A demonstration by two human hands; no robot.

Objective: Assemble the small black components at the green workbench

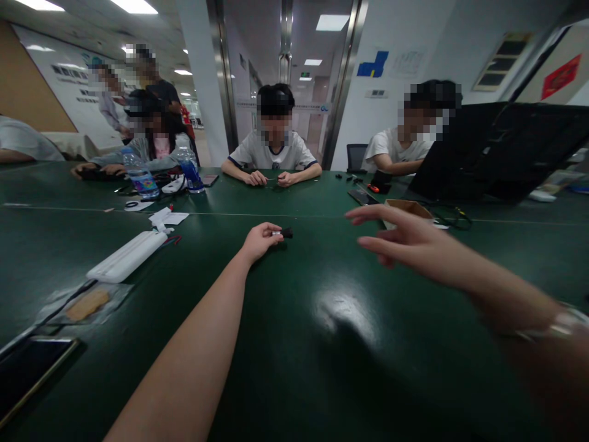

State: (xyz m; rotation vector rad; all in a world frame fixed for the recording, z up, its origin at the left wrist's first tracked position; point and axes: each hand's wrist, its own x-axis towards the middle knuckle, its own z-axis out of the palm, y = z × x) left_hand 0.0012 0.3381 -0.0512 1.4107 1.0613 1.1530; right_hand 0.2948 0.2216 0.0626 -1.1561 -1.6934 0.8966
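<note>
My left hand [259,243] rests low over the green table [285,319], fingers closed around a small black-and-silver cylinder [287,233]. The black end sticks out to the right, and the fingers cover part of the silver end; its exact kind is unclear. To the right, my right hand [391,236] hangs above the tabletop, slightly blurred. Its fingers are apart and it holds nothing. Behind that hand, partly hidden by it, sits a small open cardboard box [409,209].
A white padded pouch [126,256], a clear bag [89,305] and a phone [34,368] lie at left. Two water bottles [138,175] stand farther back. A black monitor [497,150] is at right. A co-worker [276,147] sits opposite, hands on the table.
</note>
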